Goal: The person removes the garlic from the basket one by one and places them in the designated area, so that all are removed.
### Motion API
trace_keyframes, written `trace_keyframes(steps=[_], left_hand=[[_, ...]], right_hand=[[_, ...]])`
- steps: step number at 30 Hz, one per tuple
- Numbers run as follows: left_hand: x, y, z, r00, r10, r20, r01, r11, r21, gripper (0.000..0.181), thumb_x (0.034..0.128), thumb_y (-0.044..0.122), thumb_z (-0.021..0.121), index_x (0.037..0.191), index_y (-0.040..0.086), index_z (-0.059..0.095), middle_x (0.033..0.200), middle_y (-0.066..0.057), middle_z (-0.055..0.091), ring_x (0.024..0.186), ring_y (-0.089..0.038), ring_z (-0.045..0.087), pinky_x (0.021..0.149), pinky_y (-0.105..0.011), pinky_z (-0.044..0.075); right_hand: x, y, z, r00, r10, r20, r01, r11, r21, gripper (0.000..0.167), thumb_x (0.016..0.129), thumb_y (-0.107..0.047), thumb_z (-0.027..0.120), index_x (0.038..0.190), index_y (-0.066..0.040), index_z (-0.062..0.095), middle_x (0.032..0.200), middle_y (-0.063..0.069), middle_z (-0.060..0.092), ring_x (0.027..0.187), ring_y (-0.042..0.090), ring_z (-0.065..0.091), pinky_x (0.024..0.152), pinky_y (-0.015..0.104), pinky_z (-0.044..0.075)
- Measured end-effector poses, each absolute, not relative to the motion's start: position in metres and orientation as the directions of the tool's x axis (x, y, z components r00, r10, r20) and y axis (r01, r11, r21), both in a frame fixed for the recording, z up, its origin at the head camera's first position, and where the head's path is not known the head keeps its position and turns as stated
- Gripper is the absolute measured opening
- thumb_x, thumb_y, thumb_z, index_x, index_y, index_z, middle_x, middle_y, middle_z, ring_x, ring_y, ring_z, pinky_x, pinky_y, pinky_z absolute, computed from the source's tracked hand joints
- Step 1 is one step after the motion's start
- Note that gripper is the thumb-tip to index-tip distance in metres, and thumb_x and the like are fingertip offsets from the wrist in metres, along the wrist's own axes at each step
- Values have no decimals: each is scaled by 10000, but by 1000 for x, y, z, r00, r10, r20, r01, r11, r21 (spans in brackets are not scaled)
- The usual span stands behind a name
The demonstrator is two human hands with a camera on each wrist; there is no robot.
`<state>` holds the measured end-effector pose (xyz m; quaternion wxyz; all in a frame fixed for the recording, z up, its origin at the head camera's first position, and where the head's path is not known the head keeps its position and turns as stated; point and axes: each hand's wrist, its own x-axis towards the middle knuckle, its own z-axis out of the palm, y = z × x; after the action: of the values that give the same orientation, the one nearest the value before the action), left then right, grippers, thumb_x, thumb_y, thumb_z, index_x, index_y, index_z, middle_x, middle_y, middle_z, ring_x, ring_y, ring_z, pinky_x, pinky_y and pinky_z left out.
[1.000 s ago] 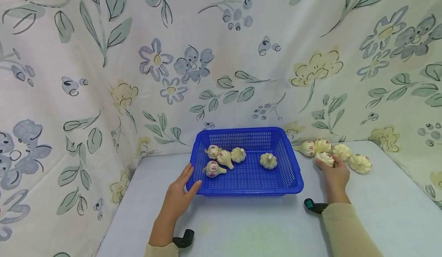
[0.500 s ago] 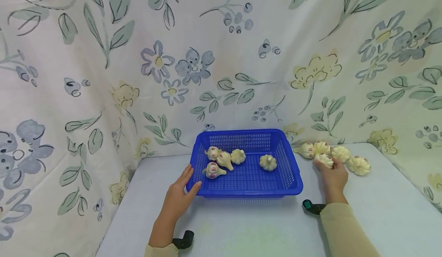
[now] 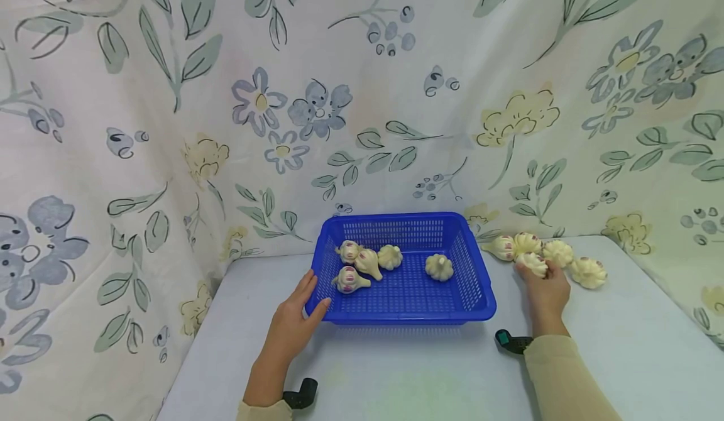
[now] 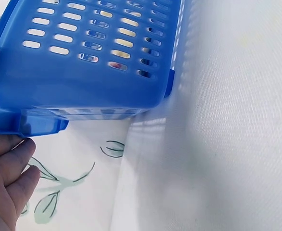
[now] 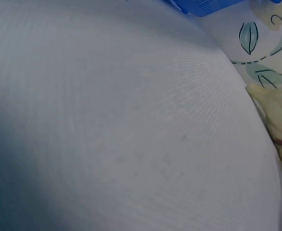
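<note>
A blue plastic basket [image 3: 404, 316] stands on the white table with several garlic bulbs in it: a cluster with a purple-streaked bulb [image 3: 349, 279] at the left and one pale bulb [image 3: 438, 267] apart at the right. My left hand [image 3: 290, 320] rests on the basket's front left corner, fingers fairly straight along the rim; in the left wrist view its fingers [image 4: 18, 159] touch under the rim. To the right of the basket, my right hand [image 3: 547, 292] pinches a garlic bulb [image 3: 533, 264] between thumb and fingers. The right wrist view does not show this hand.
Several more garlic bulbs lie beside the held one, among them a long-necked bulb [image 3: 500, 247] at the left and a pale bulb [image 3: 589, 272] at the right. A floral cloth [image 3: 396, 94] hangs behind the table [image 3: 418, 377].
The view shifts very slightly. Both hands keep their places, the left at the basket corner and the right on the garlic bulb.
</note>
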<state>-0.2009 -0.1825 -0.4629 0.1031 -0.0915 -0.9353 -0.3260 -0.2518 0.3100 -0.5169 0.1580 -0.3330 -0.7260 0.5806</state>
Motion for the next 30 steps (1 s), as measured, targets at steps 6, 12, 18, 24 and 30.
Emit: trace_keyframes(steps=[6, 12, 18, 24, 30], left_hand=[[-200, -182, -462, -965, 106, 238, 227, 790, 570, 695, 961, 522, 561, 1507, 120, 405, 1613, 39, 280, 1467, -267, 324, 1132, -502, 332], [-201, -182, -461, -968, 101, 229, 216, 800, 560, 875, 898, 752, 385, 1514, 130, 394, 1620, 35, 267, 1485, -255, 290, 1141, -498, 314], [-201, -183, -462, -967, 101, 232, 215, 813, 541, 920, 873, 790, 341, 1520, 138, 383, 1624, 26, 260, 1494, -241, 267, 1144, -498, 305], [-200, -184, -462, -960, 106, 260, 233, 817, 528, 832, 921, 714, 412, 1514, 130, 394, 1618, 15, 278, 1490, -248, 278, 1146, -500, 310], [-200, -183, -463, -955, 116, 273, 246, 823, 512, 727, 946, 543, 571, 1506, 109, 408, 1611, -15, 306, 1480, -278, 300, 1131, -522, 324]], right_hand=[[-250, 310, -516, -731, 665, -150, 300, 116, -947, 870, 905, -462, 667, 1561, -79, 245, 1604, 152, 265, 1477, 325, 273, 1199, 454, 264], [-249, 310, -515, -737, 662, -138, 291, 125, -949, 862, 904, -447, 673, 1558, -73, 255, 1597, 152, 285, 1471, 322, 289, 1198, 447, 270], [-249, 310, -515, -739, 658, -142, 288, 118, -950, 869, 901, -442, 680, 1559, -69, 250, 1599, 144, 284, 1475, 309, 283, 1202, 440, 264], [-251, 312, -518, -745, 651, -147, 296, 125, -947, 881, 902, -466, 670, 1564, -78, 237, 1607, 134, 267, 1481, 313, 270, 1202, 453, 258], [-251, 313, -519, -742, 652, -160, 316, 130, -940, 881, 903, -490, 657, 1567, -93, 235, 1615, 122, 257, 1485, 313, 262, 1200, 469, 259]])
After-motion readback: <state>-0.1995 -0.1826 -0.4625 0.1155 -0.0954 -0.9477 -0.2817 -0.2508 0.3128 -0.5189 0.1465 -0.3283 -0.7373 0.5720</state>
